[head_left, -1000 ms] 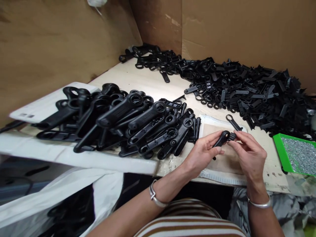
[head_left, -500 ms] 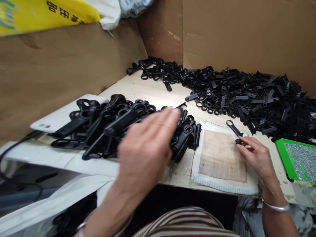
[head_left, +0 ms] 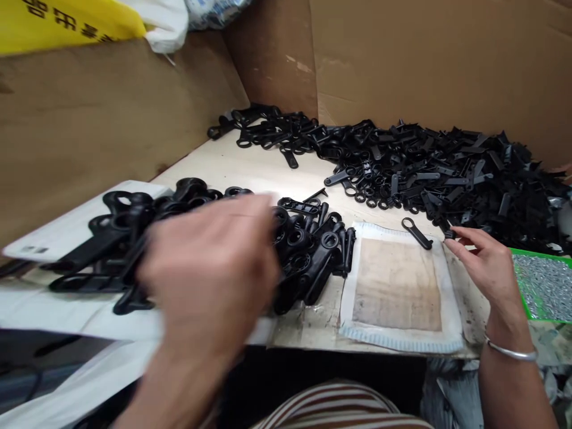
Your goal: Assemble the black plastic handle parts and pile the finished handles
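Blurred by motion, my left hand (head_left: 210, 268) is over the near-left heap of black ring-ended parts (head_left: 308, 250); its fingertips are smeared, so what it holds cannot be made out. At the right, my right hand (head_left: 485, 262) pinches a small black piece (head_left: 449, 234) between thumb and fingertips. Just left of that piece, a single black ring-ended arm (head_left: 417, 233) lies across the top edge of a stained cloth pad (head_left: 397, 286). The pad rests flat near the table's front edge.
A large pile of black parts (head_left: 424, 161) spreads along the cardboard wall (head_left: 429, 65) at the back. On the far right is a green tray (head_left: 531, 316) of small silvery pieces. A white flat box (head_left: 40, 235) lies under the left heap.
My left hand has moved left over the heap. My right hand has moved slightly up and right, away from the ring-ended arm, which now lies apart from it. The view has shifted.
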`<state>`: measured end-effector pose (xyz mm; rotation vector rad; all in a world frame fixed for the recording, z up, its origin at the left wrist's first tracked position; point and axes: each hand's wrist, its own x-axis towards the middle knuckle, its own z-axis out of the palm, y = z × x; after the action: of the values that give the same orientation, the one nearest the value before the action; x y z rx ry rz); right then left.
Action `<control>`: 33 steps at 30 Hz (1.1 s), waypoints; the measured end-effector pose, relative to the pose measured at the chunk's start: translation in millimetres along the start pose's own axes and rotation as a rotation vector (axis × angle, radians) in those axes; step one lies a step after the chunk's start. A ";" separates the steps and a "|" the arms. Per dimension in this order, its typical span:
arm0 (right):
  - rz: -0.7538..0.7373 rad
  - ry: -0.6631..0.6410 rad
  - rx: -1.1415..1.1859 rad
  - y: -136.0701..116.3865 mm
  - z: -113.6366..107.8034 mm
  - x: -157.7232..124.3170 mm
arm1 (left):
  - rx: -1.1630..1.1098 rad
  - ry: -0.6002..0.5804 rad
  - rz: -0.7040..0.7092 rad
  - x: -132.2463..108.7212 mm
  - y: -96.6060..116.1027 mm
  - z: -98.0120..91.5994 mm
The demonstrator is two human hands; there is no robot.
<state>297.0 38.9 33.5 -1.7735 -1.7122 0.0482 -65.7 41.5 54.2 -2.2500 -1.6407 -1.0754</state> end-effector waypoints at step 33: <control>0.175 0.019 0.212 13.9 19.2 -81.1 | -0.334 -0.541 0.340 -39.9 136.7 123.3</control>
<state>289.0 -24.9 -21.2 -1.7531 -1.4758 0.2773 104.9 20.9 -23.0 -3.1072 -1.2045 -0.7361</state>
